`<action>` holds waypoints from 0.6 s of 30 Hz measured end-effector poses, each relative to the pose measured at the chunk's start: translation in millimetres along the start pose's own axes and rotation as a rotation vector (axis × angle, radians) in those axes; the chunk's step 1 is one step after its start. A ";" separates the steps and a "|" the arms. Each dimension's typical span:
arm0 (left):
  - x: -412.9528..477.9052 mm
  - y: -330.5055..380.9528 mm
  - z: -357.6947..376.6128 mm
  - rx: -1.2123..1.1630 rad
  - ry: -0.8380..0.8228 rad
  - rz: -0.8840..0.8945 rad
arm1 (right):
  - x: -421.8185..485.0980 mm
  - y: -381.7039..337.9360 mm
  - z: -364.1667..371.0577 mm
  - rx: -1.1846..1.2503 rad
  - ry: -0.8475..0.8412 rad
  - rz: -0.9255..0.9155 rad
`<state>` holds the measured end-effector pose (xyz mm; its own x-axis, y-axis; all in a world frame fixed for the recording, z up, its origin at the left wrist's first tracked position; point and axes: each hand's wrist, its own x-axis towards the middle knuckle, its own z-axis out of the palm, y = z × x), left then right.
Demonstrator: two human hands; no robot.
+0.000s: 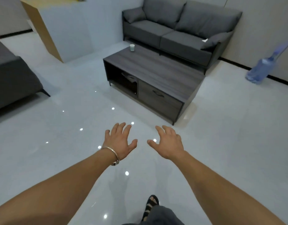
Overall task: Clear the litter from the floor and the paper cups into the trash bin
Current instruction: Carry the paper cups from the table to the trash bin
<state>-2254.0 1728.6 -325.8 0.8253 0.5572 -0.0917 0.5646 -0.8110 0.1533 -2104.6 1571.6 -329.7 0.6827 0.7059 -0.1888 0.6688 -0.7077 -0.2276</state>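
The left hand [119, 142] and right hand [168, 144] hovered spread, empty. The cup [132, 47] stood on the far corner of the table [164, 73]; a hasty reach could topple it, spilling any contents.

Single head cam, wide-angle, aimed fwd & down over the floor [229, 127]; left hand [119, 142] & right hand [169, 143] close below lens, coffee table [156, 73] mid-frame, sofa [172, 30] farthest, at top

Left hand [119, 141], right hand [168, 142] outstretched; spread
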 end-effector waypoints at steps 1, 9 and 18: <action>17.1 -5.9 -4.7 -0.011 0.017 -0.022 | 23.3 -5.8 -6.8 -0.006 0.005 -0.028; 145.2 -73.2 -36.3 -0.067 0.042 -0.174 | 192.5 -65.5 -42.1 -0.095 -0.015 -0.180; 320.3 -201.1 -66.4 -0.082 0.023 -0.184 | 385.1 -157.5 -61.5 -0.120 -0.063 -0.193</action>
<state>-2103.9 2082.0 -320.7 0.7076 0.6990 -0.1033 0.7020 -0.6788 0.2154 -1928.9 1953.1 -307.9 0.5214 0.8264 -0.2127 0.8181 -0.5550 -0.1505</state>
